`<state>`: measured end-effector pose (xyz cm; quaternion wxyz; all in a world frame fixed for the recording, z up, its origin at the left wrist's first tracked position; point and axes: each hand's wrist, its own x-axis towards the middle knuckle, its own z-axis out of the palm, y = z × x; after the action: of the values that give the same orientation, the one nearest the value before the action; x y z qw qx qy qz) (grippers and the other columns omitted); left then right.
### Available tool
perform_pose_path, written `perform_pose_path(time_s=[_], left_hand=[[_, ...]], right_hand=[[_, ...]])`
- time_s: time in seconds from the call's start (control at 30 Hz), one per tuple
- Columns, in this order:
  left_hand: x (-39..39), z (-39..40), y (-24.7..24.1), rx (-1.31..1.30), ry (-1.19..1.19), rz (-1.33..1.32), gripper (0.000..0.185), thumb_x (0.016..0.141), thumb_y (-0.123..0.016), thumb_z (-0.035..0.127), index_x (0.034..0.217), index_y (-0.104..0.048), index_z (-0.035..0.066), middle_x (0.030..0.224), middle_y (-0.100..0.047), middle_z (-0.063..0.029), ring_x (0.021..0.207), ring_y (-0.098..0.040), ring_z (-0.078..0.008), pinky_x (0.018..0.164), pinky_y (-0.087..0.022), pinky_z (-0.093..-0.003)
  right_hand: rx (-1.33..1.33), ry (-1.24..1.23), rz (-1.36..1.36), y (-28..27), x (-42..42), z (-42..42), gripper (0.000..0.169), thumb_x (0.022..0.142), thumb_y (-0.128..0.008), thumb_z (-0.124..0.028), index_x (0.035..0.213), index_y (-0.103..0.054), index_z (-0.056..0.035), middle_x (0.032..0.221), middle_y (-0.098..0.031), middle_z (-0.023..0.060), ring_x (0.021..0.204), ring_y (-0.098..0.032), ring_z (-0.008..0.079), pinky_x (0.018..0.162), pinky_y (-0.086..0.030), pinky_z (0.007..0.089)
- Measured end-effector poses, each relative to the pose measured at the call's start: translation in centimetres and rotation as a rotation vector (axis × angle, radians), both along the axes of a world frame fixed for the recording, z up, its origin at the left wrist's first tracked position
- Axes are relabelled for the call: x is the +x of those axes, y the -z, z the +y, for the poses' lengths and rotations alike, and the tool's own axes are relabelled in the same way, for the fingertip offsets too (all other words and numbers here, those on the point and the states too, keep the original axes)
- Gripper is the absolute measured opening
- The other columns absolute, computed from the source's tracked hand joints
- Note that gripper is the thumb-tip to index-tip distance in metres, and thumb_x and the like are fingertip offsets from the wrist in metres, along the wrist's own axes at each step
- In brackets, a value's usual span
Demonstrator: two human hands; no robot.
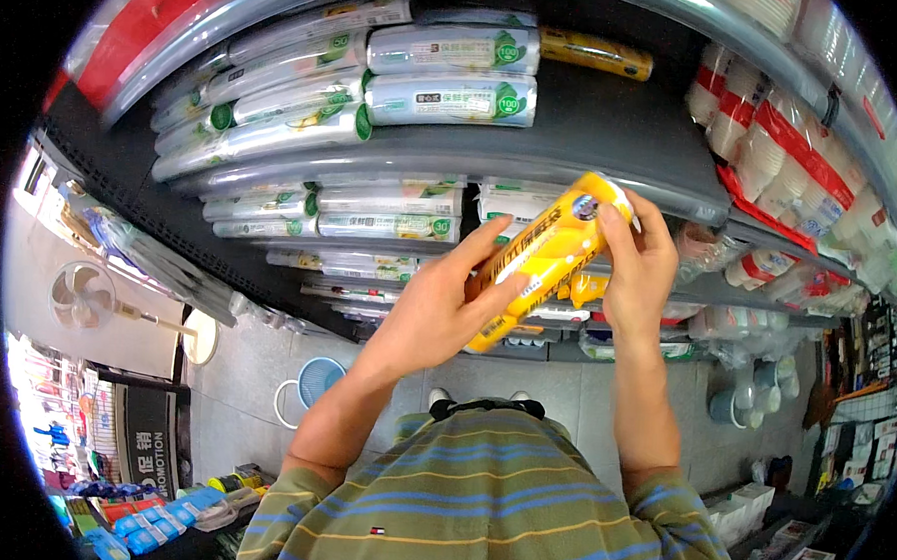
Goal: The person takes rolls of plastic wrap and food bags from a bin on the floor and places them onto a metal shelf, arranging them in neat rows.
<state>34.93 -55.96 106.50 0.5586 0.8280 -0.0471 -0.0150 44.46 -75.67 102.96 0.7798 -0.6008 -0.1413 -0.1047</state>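
Both my hands grip one yellow roll of food storage bags, tilted with its upper end to the right. My left hand wraps the lower part, thumb across the printed front. At the top end, the fingers and thumb of my right hand pinch the roll near a round sticker. Just beyond it runs the clear front strip of a dark shelf. On that shelf lie white and green rolls of bags, stacked to the left. Another yellow roll lies farther back, right of the stack.
Bagged disposable cups fill the shelf at right. Lower shelves hold more rolls. On the tiled floor are a blue basket at left and buckets at right. A pedestal fan stands far left. Goods displays lie behind me.
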Motion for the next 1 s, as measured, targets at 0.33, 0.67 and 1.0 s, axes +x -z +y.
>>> perform_pose_path(time_s=[0.33,0.67,1.0], left_hand=[[0.4,-3.2,3.8,-0.951,0.124,0.031,0.061,0.085,-0.076,0.006,0.137,-0.045,-0.002,0.126,-0.061,-0.0104,0.116,-0.059,-0.0190,0.100,-0.047,-0.0346],[1.6,-4.8,4.3,-1.093,-0.118,-0.159,0.039,0.086,-0.073,0.002,0.122,-0.060,-0.003,0.118,-0.066,-0.0114,0.107,-0.064,-0.0183,0.094,-0.051,-0.0320],[2.1,-3.9,4.8,-1.186,-0.105,-0.136,0.041,0.086,-0.073,0.002,0.123,-0.057,-0.003,0.119,-0.064,-0.0110,0.112,-0.062,-0.0193,0.098,-0.050,-0.0338]], right_hand=[[-0.442,-0.118,-0.390,-5.2,-0.8,-1.1,0.051,0.079,-0.079,-0.016,0.126,-0.063,-0.0058,0.137,-0.055,0.0150,0.125,-0.055,0.0303,0.097,-0.050,0.0408],[-0.827,0.156,-0.832,-4.2,-2.9,-0.7,0.027,0.073,-0.078,-0.009,0.100,-0.076,-0.0104,0.120,-0.065,0.0125,0.117,-0.059,0.0360,0.095,-0.047,0.0455],[-0.794,0.013,-0.863,-3.6,-1.8,0.1,0.032,0.070,-0.079,-0.006,0.101,-0.076,-0.0117,0.121,-0.065,0.0135,0.117,-0.059,0.0361,0.100,-0.045,0.0482]])
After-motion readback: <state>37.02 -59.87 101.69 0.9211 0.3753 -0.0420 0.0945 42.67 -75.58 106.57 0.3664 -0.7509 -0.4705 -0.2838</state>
